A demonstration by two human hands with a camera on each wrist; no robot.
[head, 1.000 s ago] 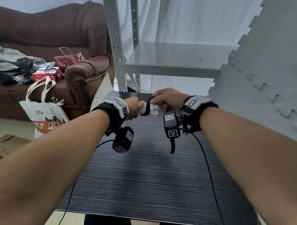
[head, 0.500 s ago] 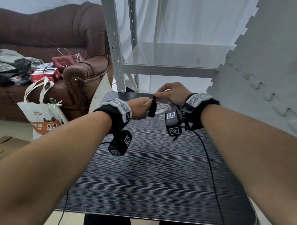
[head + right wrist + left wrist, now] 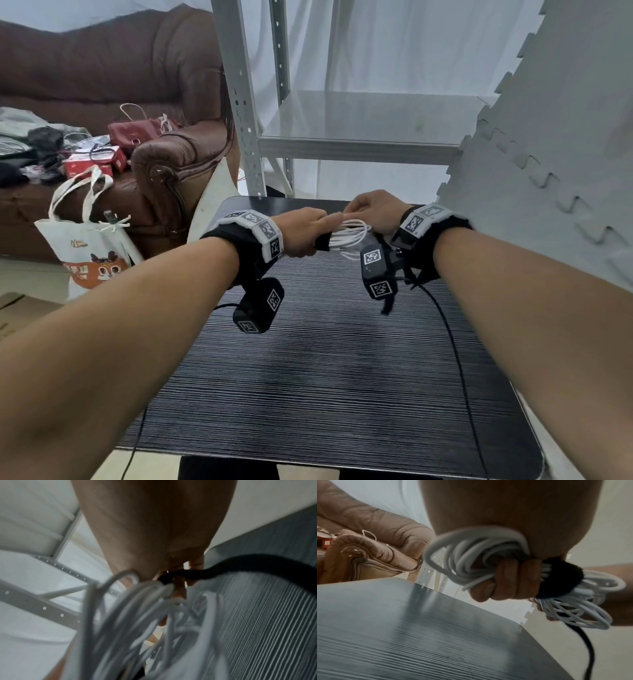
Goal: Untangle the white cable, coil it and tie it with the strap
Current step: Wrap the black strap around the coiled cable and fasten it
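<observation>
Held in mid-air over the far end of the dark striped table (image 3: 329,377): the coiled white cable (image 3: 349,234), long axis lying roughly level, running from one hand to the other. Wrapped round the middle of the bundle, a black strap (image 3: 559,580), just beside the curled fingers (image 3: 508,580) of the left hand (image 3: 301,236). Left hand fisted tight about the coil, loops spilling out on both sides of the fist: one bunch fanning toward the sofa (image 3: 102,78), the other past the strap toward the right hand (image 3: 373,209). Right hand arched over the far end of the bundle, fingertips down at the cable near the strap; from the right wrist view, blurred, apparently pinching there, with a free black tail (image 3: 257,561) trailing away from the pinch over the table. Exact finger contact on the right not clear. Beyond the grip, a grey metal shelf (image 3: 359,147); off to the left of it, a tote bag (image 3: 89,253) against the sofa.
</observation>
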